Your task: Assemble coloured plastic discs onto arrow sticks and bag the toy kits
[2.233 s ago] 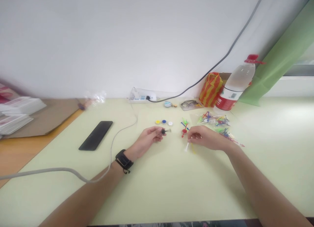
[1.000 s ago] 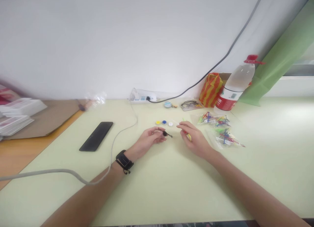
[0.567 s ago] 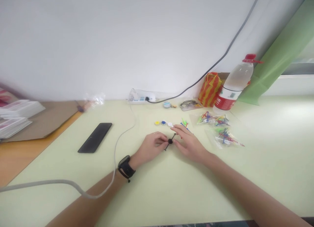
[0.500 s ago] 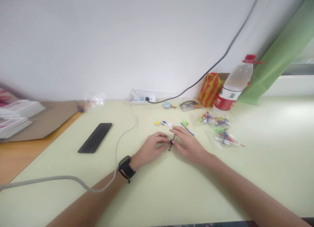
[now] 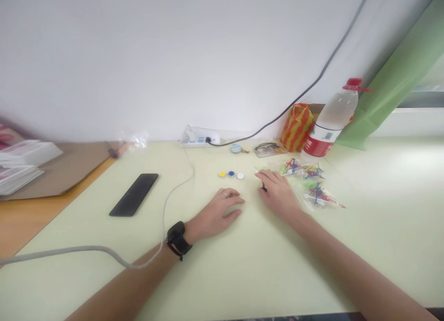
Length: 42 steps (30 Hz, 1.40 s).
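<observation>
1. One black piece [image 5: 264, 188] shows at the right hand [image 5: 278, 192], in the gap between thumb and forefinger, low over the table [image 5: 222, 274]; most of it is hidden from me.
2. That hand is palm down, fingers bent together; I cannot tell whether it grips the piece or merely covers it.
3. The left hand [image 5: 214, 214] is loosely spread, thumb apart from the fingers, well short of the right; I see a ring [image 5: 225, 194] on it and a watch [image 5: 178, 237] at the wrist.
4. Just beyond, I count three caps in a row: yellow cap [image 5: 222, 174], blue cap [image 5: 231, 174], white cap [image 5: 240, 176].
5. Right of the right hand lie bags [image 5: 321, 194] of coloured pieces.
6. Farther back I have the bottle [image 5: 329, 126] beside a striped bag [image 5: 297, 128].
7. Off left lies a black slab [image 5: 133, 194]; a grey cable [image 5: 86, 248] crosses my view of the left forearm.
</observation>
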Available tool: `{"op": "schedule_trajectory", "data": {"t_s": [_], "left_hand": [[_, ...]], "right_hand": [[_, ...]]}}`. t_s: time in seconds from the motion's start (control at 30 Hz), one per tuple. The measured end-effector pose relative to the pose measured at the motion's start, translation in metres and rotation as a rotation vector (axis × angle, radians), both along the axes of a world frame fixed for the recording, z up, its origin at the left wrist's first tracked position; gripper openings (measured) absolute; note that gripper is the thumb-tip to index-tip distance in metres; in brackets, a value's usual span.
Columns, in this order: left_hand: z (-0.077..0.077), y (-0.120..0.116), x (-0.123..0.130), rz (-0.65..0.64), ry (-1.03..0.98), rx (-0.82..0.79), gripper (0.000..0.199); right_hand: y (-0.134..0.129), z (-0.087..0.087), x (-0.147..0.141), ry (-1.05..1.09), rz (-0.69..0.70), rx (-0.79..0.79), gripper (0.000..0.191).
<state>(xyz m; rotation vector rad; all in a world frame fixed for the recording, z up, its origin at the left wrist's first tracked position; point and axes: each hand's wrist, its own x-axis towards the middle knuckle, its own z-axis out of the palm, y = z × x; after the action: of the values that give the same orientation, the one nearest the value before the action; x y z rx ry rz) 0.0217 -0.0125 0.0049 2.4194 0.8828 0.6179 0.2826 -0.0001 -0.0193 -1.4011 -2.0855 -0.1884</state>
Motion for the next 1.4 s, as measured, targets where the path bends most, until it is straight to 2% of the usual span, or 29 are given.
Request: {"op": "schedule_trajectory", "data": {"t_s": [0.1, 0.2, 0.37, 0.47, 0.63, 1.07, 1.17, 1.27, 1.4], "left_hand": [[0.001, 0.000, 0.000, -0.001, 0.002, 0.005, 0.029], [0.002, -0.001, 0.001, -0.004, -0.013, 0.002, 0.029], [0.002, -0.002, 0.001, -0.019, -0.066, -0.008, 0.031], [0.003, -0.002, 0.002, -0.023, -0.081, -0.012, 0.030], [0.004, -0.002, 0.002, -0.009, -0.060, -0.010, 0.031], [0.003, -0.001, 0.001, -0.011, -0.077, -0.028, 0.036], [0.002, -0.001, 0.001, 0.008, -0.077, -0.028, 0.037], [0.000, 0.000, 0.001, 0.078, -0.089, -0.026, 0.046], [-0.004, 0.004, 0.002, 0.173, -0.113, -0.008, 0.049]], "right_hand": [[0.003, 0.003, 0.006, 0.023, -0.063, 0.061, 0.044], [-0.002, 0.006, -0.001, 0.111, -0.004, 0.081, 0.043], [-0.019, 0.005, -0.025, 0.235, 0.157, -0.088, 0.044], [-0.023, 0.001, -0.032, 0.241, 0.205, -0.179, 0.046], [-0.021, -0.002, -0.029, 0.222, 0.185, -0.209, 0.046], [-0.020, 0.005, -0.030, 0.218, 0.171, -0.238, 0.038], [-0.020, 0.009, -0.031, 0.247, 0.175, -0.241, 0.029], [-0.022, 0.016, -0.031, 0.325, 0.189, -0.261, 0.016], [-0.025, 0.025, -0.032, 0.379, 0.169, -0.239, 0.039]]}}
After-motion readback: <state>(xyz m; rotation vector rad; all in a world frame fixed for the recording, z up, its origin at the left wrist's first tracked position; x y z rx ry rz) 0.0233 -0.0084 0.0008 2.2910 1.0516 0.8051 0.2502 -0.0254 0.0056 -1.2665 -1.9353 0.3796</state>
